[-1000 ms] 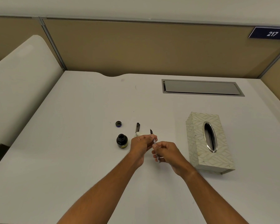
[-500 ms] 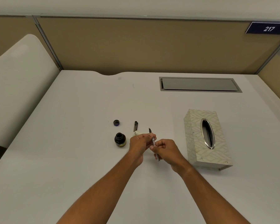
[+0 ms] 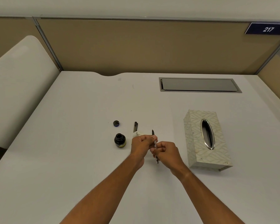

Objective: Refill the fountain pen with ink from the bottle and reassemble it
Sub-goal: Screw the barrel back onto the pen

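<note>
Hands above desk (image 3: 71, 143), left hand (image 3: 141, 143) and right hand (image 3: 166, 152) both pinching pen (image 3: 154, 143)

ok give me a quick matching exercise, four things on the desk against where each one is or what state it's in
Things:
1. ink bottle
2. bottle cap
3. pen
4. tissue box

Places or states:
A. held in both hands
B. far right, beyond the right hand
C. open, just left of the left hand
D. lying alone behind the bottle

Pairs: 1-C, 2-D, 3-A, 4-B
</note>
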`<state>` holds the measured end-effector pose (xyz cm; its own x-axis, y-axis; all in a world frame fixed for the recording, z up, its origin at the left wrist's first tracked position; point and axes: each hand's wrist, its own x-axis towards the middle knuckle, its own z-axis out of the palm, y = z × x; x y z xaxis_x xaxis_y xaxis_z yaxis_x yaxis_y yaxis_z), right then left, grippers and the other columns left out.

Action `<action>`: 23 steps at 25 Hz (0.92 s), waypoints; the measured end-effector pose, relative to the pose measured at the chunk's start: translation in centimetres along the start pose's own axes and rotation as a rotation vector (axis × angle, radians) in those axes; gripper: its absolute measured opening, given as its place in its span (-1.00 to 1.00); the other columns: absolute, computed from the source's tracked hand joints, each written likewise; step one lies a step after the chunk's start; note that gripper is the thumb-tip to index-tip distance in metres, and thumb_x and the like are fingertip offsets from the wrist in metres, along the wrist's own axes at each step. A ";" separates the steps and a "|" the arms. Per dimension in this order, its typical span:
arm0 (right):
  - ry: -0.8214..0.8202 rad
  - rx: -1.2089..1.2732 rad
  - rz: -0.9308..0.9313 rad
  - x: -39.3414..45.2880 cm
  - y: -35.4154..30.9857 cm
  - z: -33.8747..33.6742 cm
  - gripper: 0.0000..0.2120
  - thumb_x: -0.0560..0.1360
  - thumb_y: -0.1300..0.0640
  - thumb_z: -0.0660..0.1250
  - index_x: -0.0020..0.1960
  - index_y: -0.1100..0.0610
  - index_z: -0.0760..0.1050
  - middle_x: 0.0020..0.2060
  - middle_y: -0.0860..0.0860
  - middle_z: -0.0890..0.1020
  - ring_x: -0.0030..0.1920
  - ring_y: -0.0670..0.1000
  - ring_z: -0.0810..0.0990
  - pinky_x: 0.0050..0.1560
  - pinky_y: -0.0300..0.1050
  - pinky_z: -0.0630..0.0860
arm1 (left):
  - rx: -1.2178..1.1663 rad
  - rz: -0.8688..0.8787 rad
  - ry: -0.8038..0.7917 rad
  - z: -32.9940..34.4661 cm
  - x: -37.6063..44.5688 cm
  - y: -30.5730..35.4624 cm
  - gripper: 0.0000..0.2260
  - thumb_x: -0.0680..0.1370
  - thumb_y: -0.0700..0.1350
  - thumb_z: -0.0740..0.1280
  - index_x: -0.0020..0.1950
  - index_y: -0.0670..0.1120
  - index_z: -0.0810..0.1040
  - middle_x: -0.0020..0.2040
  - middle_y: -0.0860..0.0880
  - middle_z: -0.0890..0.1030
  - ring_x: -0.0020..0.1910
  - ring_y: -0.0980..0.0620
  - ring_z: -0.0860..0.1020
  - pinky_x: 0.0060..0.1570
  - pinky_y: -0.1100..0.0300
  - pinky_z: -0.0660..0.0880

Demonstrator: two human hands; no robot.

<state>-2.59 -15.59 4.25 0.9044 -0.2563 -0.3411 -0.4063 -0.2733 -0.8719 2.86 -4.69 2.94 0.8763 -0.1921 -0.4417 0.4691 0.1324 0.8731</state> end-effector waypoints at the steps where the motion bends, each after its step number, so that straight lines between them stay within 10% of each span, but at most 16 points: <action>1: 0.016 -0.019 -0.010 -0.1 0.0 0.1 -0.87 0.45 0.13 0.48 -0.07 0.18 0.64 -0.26 0.09 0.71 -0.23 0.05 0.69 -0.18 -0.16 0.63 | -0.001 -0.008 0.004 0.0 0.0 0.0 -0.85 0.48 -0.15 0.43 -0.11 -0.25 0.67 -0.15 -0.18 0.68 -0.17 -0.05 0.62 0.01 0.04 0.58; 16: -0.114 0.070 0.058 0.1 -0.2 -0.3 -0.90 0.51 0.20 0.40 -0.10 0.23 0.66 -0.26 0.11 0.70 -0.22 0.03 0.70 -0.27 -0.22 0.55 | 0.016 -0.041 -0.009 -0.3 0.1 -0.3 -0.82 0.48 -0.14 0.43 -0.10 -0.27 0.66 -0.09 -0.20 0.69 -0.14 -0.06 0.64 -0.10 0.09 0.58; 23: 0.164 -0.191 0.045 1.0 1.2 -0.5 -0.84 0.46 0.10 0.45 -0.23 0.17 0.64 -0.36 0.06 0.68 -0.30 0.06 0.66 -0.23 -0.11 0.60 | 0.207 0.044 0.055 -1.0 0.7 -1.0 -0.81 0.43 0.05 0.47 -0.06 -0.04 0.66 -0.06 0.01 0.69 0.05 0.06 0.60 0.09 0.13 0.52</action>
<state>-2.23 -16.62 2.99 0.8578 -0.4152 -0.3030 -0.4773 -0.4245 -0.7694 3.09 -3.98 1.61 0.9029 -0.1368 -0.4075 0.4025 -0.0638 0.9132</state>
